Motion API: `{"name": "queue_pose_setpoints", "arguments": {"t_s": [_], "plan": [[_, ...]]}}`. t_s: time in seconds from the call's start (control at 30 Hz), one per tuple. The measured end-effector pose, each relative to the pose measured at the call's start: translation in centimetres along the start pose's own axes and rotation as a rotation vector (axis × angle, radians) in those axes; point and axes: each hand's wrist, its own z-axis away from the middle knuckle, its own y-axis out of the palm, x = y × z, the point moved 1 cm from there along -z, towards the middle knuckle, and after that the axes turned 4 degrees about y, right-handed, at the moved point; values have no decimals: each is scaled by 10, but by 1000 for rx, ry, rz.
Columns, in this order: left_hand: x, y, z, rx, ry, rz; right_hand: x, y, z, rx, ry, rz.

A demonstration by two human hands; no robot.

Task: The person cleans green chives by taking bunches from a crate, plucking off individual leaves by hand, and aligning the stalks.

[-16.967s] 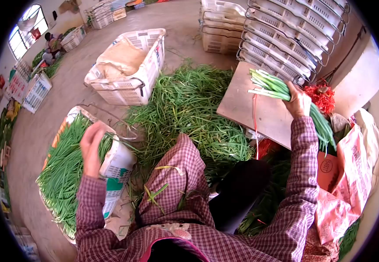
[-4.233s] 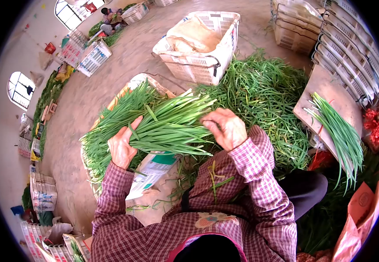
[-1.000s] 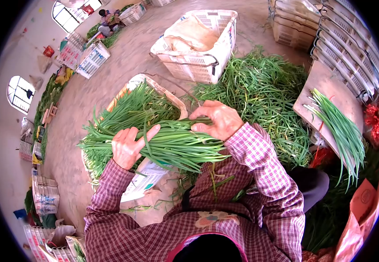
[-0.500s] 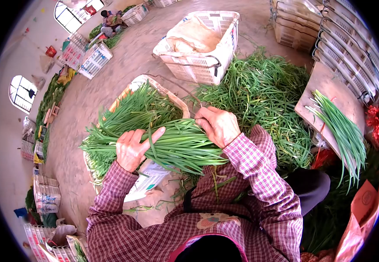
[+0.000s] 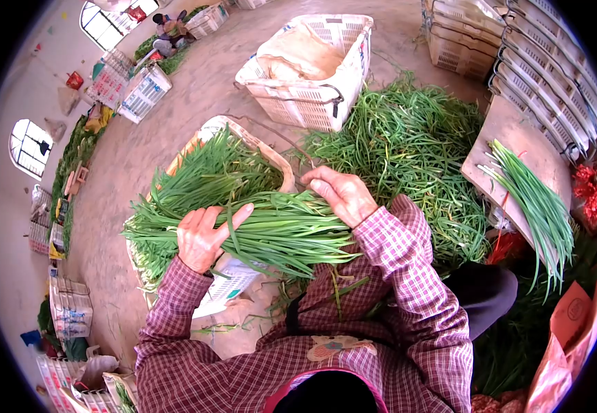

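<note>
A thick bunch of green chives [image 5: 288,237] lies crosswise in front of me, over the near side of a white basket [image 5: 281,165] heaped with more chives. My left hand [image 5: 205,237] is closed over the bunch toward its left part, with the thumb stretched along the leaves. At the bunch's upper right edge, my right hand [image 5: 343,196] has its fingers bent and pressed together. What its fingertips hold, if anything, is too small to make out.
Loose chives [image 5: 408,158] form a big pile on the floor to the right. A tied bunch [image 5: 532,189] rests on a board [image 5: 494,127]. Beyond stands a white crate [image 5: 295,103] holding a sack; stacked crates [image 5: 553,76] rise at right. Another person [image 5: 172,29] sits far off.
My right hand has shifted slightly left and turned, its fingers pointing further over the bunch's upper edge. The left hand keeps its hold; the whole view has moved a little.
</note>
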Motion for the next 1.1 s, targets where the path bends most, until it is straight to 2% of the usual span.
{"name": "queue_pose_setpoints", "arguments": {"t_s": [0.07,0.17,0.23,0.33,0.4,0.5,0.53,0.63,0.67,0.8,0.83,0.93,1.0,1.03,1.1], "plan": [[1,-2,0,-5,-5,-12,-3,-5,0,23,-18,-53],[2,0,1,-31,-13,11,7,-12,3,132,75,-62],[2,0,1,-38,-8,7,3,-12,1,100,-93,46],[0,-6,-1,-18,-13,14,-1,-15,-2,180,-78,163],[-1,-8,-3,8,-21,27,1,-11,0,122,-125,142],[-1,-8,-4,-5,-17,22,-3,-4,2,-88,211,-161],[-1,-9,-3,2,-19,22,-11,-3,1,-88,210,-161],[-2,-8,-1,0,-34,46,-26,-9,-3,-194,369,-682],[-3,-8,-1,-8,-46,69,-29,-14,-1,-191,437,-691],[-1,-10,-1,-2,-39,49,-60,-44,1,-362,335,-685],[3,-7,3,-10,-34,20,-61,-58,4,-371,308,-550],[5,-4,6,-26,-39,-10,-48,-73,19,-384,149,584],[3,-3,2,-25,-29,-25,-22,-63,22,-468,-55,727],[2,-4,1,-23,-32,-25,-3,-55,19,-399,-50,540],[0,-5,-3,-31,-7,-15,24,-37,19,-264,-165,413]]}}
